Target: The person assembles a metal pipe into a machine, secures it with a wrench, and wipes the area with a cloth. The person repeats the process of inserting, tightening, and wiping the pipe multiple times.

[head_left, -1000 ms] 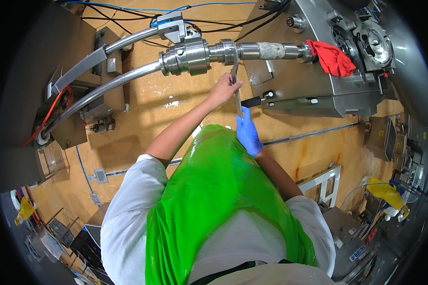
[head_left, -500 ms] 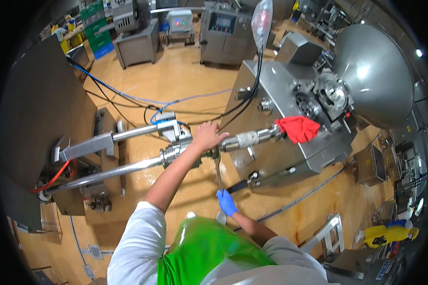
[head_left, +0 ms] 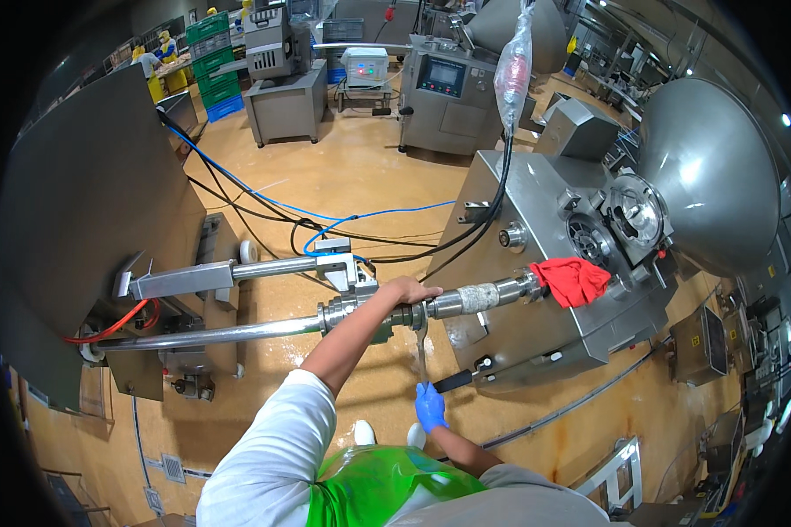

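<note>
Through the head view I'm watching the wrench [head_left: 423, 350] hanging down from the pipe coupling [head_left: 419, 314], its upper end meeting the collar beside the pale-banded pipe [head_left: 478, 299]. My right hand [head_left: 430, 407], in its blue glove, is gripping the lower end, fingers wrapped together around the handle. My left hand [head_left: 404, 289] is resting over the coupling, thumb pointing toward the pipe; its fingertips are hiding, so I can't tell how tightly they're pressing. I'm judging this as a turning step, so I'm wanting the wrench sitting square, the pull coming smoothly from the handle's end, and the left hand steadying the joint. I'm also minding the black lever [head_left: 453, 381] just beside the glove, since a slip could be banging knuckles there
</note>
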The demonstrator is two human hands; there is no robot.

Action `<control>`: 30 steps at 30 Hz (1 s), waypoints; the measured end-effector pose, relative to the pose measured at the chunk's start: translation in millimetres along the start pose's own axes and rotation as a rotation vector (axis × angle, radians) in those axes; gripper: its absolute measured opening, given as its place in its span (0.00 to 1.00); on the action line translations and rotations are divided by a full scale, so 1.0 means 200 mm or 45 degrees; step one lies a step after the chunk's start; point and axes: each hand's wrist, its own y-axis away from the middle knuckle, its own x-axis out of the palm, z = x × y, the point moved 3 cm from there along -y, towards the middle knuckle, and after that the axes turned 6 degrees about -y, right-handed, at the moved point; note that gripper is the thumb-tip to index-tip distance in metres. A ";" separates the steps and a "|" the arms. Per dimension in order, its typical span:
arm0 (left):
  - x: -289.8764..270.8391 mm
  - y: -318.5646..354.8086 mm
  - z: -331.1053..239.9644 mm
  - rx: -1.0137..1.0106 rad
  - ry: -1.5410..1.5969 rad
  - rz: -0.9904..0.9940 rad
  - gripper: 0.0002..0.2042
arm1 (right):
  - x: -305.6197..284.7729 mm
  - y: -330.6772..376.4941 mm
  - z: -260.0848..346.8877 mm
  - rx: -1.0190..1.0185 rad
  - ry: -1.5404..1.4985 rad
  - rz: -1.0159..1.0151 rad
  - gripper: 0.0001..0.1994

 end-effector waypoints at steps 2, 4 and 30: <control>0.01 0.00 0.01 -0.019 -0.002 -0.021 0.54 | 0.01 -0.01 0.01 0.006 0.017 -0.018 0.18; 0.01 -0.01 0.02 -0.043 -0.009 -0.037 0.54 | 0.01 0.00 0.00 0.083 0.052 0.001 0.18; 0.03 0.26 -0.09 0.201 -0.325 -0.572 0.42 | -0.03 0.17 -0.16 0.092 -0.808 0.282 0.14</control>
